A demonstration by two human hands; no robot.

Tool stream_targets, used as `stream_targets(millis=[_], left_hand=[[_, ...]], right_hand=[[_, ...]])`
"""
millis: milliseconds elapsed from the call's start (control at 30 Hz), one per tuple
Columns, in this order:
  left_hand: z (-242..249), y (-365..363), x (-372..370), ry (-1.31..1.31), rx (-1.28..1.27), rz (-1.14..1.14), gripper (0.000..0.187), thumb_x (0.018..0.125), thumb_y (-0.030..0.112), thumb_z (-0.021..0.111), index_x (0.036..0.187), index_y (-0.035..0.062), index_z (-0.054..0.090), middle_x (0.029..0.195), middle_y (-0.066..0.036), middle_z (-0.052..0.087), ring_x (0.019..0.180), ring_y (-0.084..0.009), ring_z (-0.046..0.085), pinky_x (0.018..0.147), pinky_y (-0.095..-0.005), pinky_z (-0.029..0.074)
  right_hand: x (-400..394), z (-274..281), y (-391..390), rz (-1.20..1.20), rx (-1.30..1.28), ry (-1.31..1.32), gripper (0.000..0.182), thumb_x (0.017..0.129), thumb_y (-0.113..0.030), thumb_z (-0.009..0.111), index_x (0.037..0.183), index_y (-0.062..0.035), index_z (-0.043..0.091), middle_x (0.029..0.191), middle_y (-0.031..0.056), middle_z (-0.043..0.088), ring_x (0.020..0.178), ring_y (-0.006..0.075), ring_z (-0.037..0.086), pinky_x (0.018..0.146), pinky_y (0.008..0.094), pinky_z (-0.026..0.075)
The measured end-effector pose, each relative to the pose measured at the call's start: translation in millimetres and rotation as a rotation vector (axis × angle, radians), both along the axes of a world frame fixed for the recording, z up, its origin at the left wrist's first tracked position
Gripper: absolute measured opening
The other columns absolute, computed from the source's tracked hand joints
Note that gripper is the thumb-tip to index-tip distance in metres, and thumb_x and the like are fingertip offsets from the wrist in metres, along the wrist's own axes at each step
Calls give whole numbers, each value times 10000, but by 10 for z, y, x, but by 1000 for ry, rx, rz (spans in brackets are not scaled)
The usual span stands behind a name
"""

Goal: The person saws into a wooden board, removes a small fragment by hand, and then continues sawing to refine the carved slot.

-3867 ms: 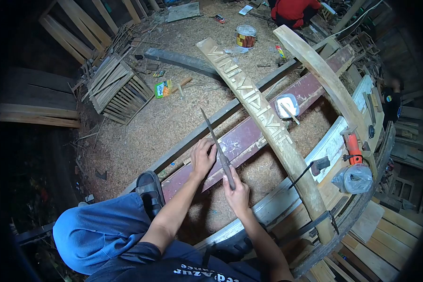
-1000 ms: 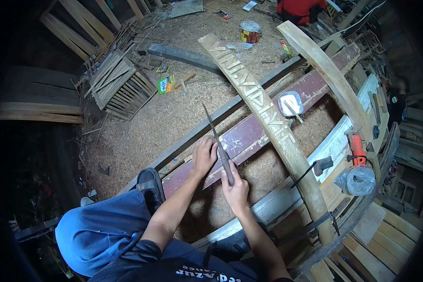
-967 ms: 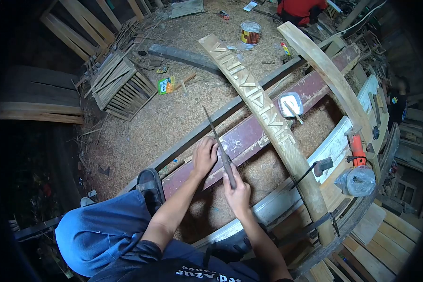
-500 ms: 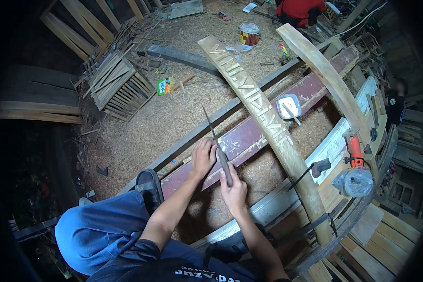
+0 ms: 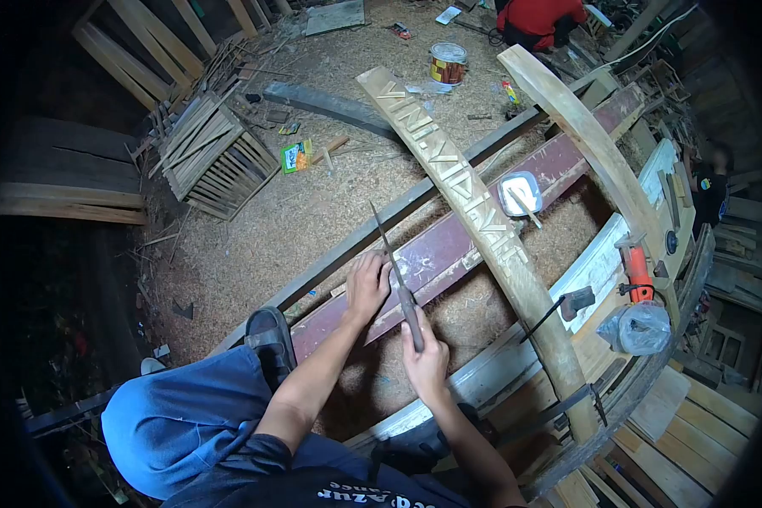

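Drawing back, the right hand grips the long tool, suggesting a pull stroke; ahead of those fingers, the left hand rests on the plank, hold unclear.

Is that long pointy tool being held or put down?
Held. The right hand is wrapped around the handle of the long pointy tool; its thin blade points away.

Head-worn view, forward and down
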State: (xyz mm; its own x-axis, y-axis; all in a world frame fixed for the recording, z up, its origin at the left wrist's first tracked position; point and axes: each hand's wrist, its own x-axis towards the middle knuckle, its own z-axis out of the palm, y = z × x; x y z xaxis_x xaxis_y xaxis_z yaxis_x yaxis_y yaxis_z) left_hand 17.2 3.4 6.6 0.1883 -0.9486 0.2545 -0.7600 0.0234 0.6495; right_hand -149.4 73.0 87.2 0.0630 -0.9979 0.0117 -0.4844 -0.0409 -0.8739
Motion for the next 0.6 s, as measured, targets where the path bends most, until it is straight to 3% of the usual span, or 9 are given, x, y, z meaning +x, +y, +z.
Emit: stream_targets(millis=[67, 167, 200, 333, 600], left_hand=[[11, 5, 6, -4, 9, 0, 117, 914, 88, 665, 989, 9, 622, 1051, -164, 640, 977, -389, 620, 853, -467, 498], [12, -12, 23, -9, 15, -10, 118, 914, 87, 663, 990, 7, 620, 1044, -166, 638, 973, -391, 618, 850, -467, 497], [-6, -2, 13, -3, 20, -7, 117, 915, 87, 662, 989, 7, 618, 1041, -167, 635, 971, -392, 615, 847, -467, 496], [-28, -2, 22, -30, 21, 5, 114, 915, 85, 660, 981, 4, 614, 1029, -166, 633, 961, -392, 612, 838, -463, 496], [-19, 4, 11, -11, 67, 2, 103, 910, 68, 650, 979, 3, 611, 1020, -166, 627, 955, -390, 611, 840, -463, 494]], right_hand=[[119, 83, -146, 22, 197, 47, 435, 1013, -247, 643, 1381, -17, 607, 838, 308, 691, 761, 462, 717, 633, 506, 557], [87, 108, -127, 77, 248, 191, 435, 1011, -250, 643, 1380, -22, 609, 821, 308, 685, 745, 473, 706, 632, 521, 550], [55, 60, -65, 24, 36, 40, 435, 1008, -260, 647, 1374, -27, 614, 779, 295, 676, 705, 481, 693, 608, 533, 535], [50, 58, -54, 64, 175, 142, 434, 1010, -253, 644, 1378, -24, 612, 818, 313, 678, 742, 479, 702, 635, 521, 552], [-12, -86, 0, 36, 38, 47, 463, 1009, -296, 638, 1405, -61, 595, 746, 288, 668, 658, 478, 669, 583, 535, 514]])
